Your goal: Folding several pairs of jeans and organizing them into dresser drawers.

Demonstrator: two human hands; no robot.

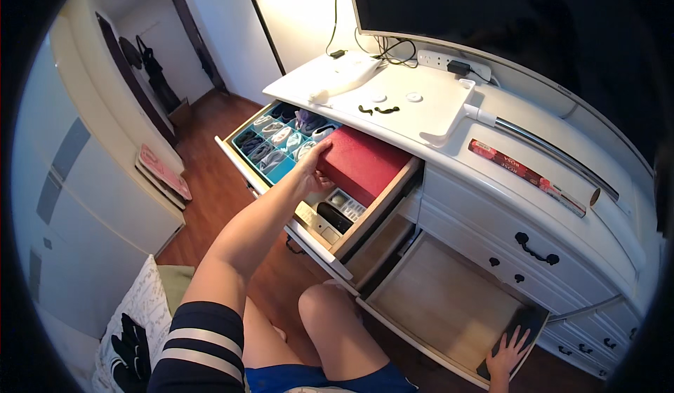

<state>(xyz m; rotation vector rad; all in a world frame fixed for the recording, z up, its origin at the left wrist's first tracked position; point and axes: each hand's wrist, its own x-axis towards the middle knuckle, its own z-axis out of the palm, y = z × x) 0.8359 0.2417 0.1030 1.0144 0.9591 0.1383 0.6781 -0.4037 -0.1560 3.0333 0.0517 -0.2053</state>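
My left hand [312, 168] reaches into the open upper drawer [319, 242] and grips the near edge of a red box [361, 161] lying in it. Beside the box a teal divider tray [281, 140] holds several small rolled items. Dark and white small things lie at the drawer's front, below the hand. My right hand [509, 351] rests flat, fingers spread, on a dark object at the right end of the open, otherwise bare lower drawer [442, 302].
The white dresser top [421, 105] carries a white board, a power strip [449, 63], cables and a long red roll [533, 175]. A dark screen stands behind. More drawers with black handles [537, 249] lie right. My bare knee [323, 309] is by the drawers; wooden floor is left.
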